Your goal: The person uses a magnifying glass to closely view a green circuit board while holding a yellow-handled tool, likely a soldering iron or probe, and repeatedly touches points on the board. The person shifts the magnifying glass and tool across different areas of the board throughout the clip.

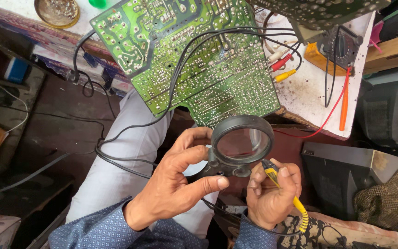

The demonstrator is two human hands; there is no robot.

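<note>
One magnifier [242,144], one circuit board [199,60], perhaps one probe [272,175].

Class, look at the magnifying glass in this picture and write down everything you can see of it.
The magnifying glass has a round clear lens in a thick black rim that looks like plastic, with a short dark handle at its lower left. It is held in the air, tilted, just below the edge of the green circuit board. The left hand grips the handle between thumb and fingers. The right hand, holding a yellow probe, sits beside its lower rim.
</note>
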